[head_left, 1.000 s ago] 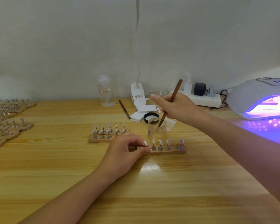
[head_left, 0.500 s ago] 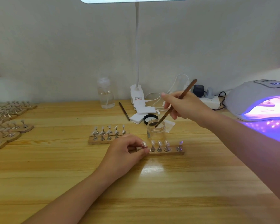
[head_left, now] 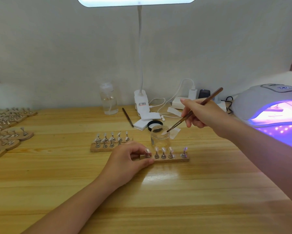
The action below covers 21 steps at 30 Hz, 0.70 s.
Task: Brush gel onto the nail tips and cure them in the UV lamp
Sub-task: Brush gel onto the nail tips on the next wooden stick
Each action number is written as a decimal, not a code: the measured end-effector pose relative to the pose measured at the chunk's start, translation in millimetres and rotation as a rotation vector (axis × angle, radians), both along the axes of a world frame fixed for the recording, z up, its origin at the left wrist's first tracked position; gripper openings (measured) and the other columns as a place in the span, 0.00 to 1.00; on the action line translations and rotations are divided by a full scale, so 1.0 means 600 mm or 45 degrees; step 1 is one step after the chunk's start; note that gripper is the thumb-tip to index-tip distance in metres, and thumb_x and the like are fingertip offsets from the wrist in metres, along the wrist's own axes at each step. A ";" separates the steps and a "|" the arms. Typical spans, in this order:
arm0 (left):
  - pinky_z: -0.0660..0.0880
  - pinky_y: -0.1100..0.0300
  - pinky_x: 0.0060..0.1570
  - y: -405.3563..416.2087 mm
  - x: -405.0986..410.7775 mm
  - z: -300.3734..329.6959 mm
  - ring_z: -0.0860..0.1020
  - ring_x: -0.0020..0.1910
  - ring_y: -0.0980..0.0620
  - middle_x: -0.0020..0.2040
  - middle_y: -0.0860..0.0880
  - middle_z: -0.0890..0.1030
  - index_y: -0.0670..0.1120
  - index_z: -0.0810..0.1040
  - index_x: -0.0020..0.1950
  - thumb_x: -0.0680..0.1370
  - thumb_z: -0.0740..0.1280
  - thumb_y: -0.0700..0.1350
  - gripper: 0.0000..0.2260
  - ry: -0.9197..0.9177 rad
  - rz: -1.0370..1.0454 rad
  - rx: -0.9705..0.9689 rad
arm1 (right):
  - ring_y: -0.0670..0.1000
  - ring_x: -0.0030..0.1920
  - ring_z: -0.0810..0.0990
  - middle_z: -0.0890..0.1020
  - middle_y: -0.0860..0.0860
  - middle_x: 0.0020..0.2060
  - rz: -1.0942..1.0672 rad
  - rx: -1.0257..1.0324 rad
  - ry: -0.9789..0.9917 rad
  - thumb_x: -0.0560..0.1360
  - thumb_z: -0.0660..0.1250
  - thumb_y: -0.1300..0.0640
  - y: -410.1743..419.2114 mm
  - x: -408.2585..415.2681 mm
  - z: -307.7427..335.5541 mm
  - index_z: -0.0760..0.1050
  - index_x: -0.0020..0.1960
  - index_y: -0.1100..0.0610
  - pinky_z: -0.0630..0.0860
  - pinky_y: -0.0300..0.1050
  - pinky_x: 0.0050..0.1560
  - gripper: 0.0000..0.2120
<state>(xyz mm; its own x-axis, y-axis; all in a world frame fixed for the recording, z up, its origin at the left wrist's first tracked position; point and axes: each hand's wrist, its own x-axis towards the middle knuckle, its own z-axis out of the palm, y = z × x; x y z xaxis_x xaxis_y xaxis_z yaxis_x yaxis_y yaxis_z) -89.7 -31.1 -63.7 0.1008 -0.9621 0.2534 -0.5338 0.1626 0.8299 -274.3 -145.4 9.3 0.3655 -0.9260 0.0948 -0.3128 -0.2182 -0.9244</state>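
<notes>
Right hand (head_left: pixel 203 114) is pinched on the brush (head_left: pixel 195 109), held tilted, bristle end down at the mouth of the open gel jar (head_left: pixel 160 135), handle end pointing up and right. Whether the tip touches the gel cannot be told. Left hand (head_left: pixel 127 160) is rested on the table (head_left: pixel 57 174), thumb and fingers curled round the left end of the near holder strip (head_left: pixel 165 158). Five nail tips (head_left: pixel 163 149) are stood on metal pegs along this strip, the leftmost right at the fingertips, the rightmost tinted purple. The jar is stood just behind the strip, near the table's middle. Jar lid (head_left: pixel 155 124), black, is laid just behind the jar, beside white pads (head_left: pixel 146 119). A second strip (head_left: pixel 110 143) with two rows of tips is set left of the jar, just behind the left hand.

UV lamp (head_left: pixel 270 105) is seen at the right edge of the table, lit purple inside, glow spilled onto the wood in front of it. More loaded strips (head_left: pixel 8 130) are stacked at the left edge. Along the back edge: a clear pump bottle (head_left: pixel 108 102), desk lamp (head_left: pixel 141 65) with its clip base and lit head at the top, a power strip (head_left: pixel 192 101) with plugs and white cables. A spare brush (head_left: pixel 127 117) is laid between bottle and lamp base.
</notes>
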 end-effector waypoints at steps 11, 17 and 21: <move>0.73 0.74 0.44 -0.001 -0.001 0.001 0.79 0.43 0.60 0.43 0.53 0.80 0.49 0.81 0.38 0.68 0.73 0.37 0.07 0.090 0.030 -0.023 | 0.44 0.21 0.73 0.83 0.51 0.28 -0.148 -0.180 -0.318 0.75 0.55 0.39 0.047 -0.009 -0.020 0.77 0.41 0.53 0.67 0.28 0.23 0.20; 0.74 0.71 0.46 0.002 -0.003 -0.005 0.78 0.44 0.61 0.43 0.53 0.79 0.52 0.79 0.36 0.68 0.73 0.36 0.10 0.016 0.031 -0.126 | 0.43 0.35 0.77 0.82 0.46 0.35 0.007 -0.654 -0.190 0.73 0.60 0.46 0.111 0.011 -0.085 0.79 0.41 0.49 0.72 0.33 0.35 0.11; 0.75 0.69 0.47 0.004 -0.005 -0.007 0.77 0.45 0.62 0.43 0.56 0.78 0.54 0.79 0.35 0.69 0.72 0.36 0.12 -0.034 0.011 -0.197 | 0.47 0.33 0.75 0.78 0.50 0.28 0.053 -0.934 -0.265 0.74 0.57 0.51 0.125 0.016 -0.112 0.76 0.33 0.56 0.69 0.34 0.38 0.17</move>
<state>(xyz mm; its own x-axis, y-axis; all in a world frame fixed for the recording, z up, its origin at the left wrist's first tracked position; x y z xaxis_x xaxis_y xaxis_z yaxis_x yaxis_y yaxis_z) -92.6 -28.5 -68.0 0.1000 -0.9105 0.4012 -0.5573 0.2828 0.7807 -264.6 -70.2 -58.1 0.3060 -0.5853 0.7508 -0.1264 -0.8067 -0.5773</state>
